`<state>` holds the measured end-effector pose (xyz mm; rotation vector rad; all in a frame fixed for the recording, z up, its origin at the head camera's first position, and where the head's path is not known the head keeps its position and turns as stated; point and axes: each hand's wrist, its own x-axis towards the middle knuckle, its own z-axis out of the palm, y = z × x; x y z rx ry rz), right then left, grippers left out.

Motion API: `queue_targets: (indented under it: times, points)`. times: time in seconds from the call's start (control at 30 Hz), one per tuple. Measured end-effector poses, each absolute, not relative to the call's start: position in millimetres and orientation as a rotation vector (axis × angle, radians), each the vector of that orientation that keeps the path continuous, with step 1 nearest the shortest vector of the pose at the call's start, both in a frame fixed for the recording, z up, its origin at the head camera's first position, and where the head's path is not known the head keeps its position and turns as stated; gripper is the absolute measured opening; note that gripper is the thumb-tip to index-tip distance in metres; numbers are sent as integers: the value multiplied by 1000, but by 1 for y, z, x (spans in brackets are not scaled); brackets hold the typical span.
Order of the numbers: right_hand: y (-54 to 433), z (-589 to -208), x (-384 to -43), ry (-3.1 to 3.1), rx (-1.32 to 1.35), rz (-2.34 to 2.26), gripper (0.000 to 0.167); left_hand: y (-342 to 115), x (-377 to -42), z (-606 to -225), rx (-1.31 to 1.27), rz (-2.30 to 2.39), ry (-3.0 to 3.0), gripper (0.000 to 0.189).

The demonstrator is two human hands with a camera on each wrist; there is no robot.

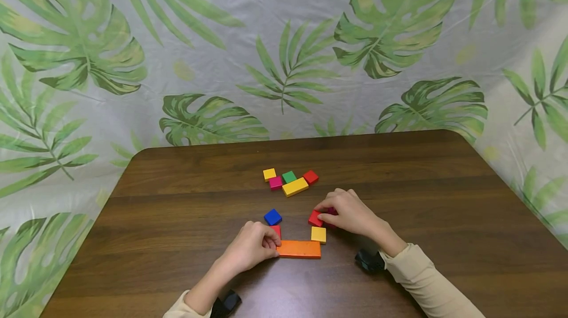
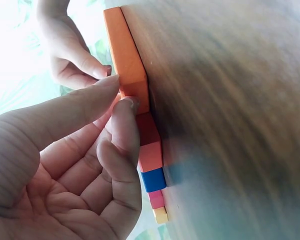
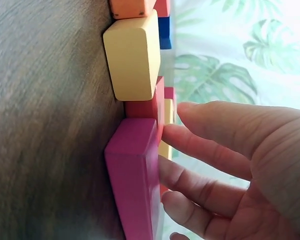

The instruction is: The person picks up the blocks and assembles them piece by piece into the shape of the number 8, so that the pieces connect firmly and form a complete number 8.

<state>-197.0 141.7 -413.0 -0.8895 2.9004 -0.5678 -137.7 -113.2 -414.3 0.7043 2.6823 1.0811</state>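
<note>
At the near end of the arrangement lies a long orange block. My left hand pinches its left end between thumb and bent index finger. A red block behind that end is partly covered by the hand. My right hand reaches over another red block, index fingertip touching it, fingers loosely extended. In the right wrist view the thumb stands slightly off this block. A magenta block sits beside it under the right fingers, mostly hidden in the head view. A yellow block stands between the orange and red blocks.
A blue block lies beyond the left hand. Farther back are a small yellow block, a magenta one, a green one, a longer yellow one and a red one. A leaf-patterned cloth hangs behind the wooden table.
</note>
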Motion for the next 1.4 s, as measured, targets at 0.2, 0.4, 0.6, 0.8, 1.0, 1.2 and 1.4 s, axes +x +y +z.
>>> queue_targets:
  times: [0.2,0.4,0.6,0.8,1.0,1.2,1.4]
  points:
    - [144,-413,-197,2848,-988,-575,32,-115,-137,-417,698,1087,2676,10]
    - [147,-411,-196,2771,-1061,-573,45,-115,-136,-417,698,1089,2676,10]
    - [145,-414,-195,2731,-1107,-544,63,-114,-137,-415,672,1075,2678,10]
    - [143,-415,-194,2720,-1114,-547,59,-114,-137,-415,667,1078,2680,10]
    - [142,-415,-194,2707,-1124,-553,59,-114,-136,-415,670,1084,2683,11]
    - [142,-416,-193,2691,-1127,-559,61,-113,-135,-414,681,1076,2684,11]
    - [144,-415,-195,2690,-1158,-586,63,-112,-137,-414,684,1076,2700,11]
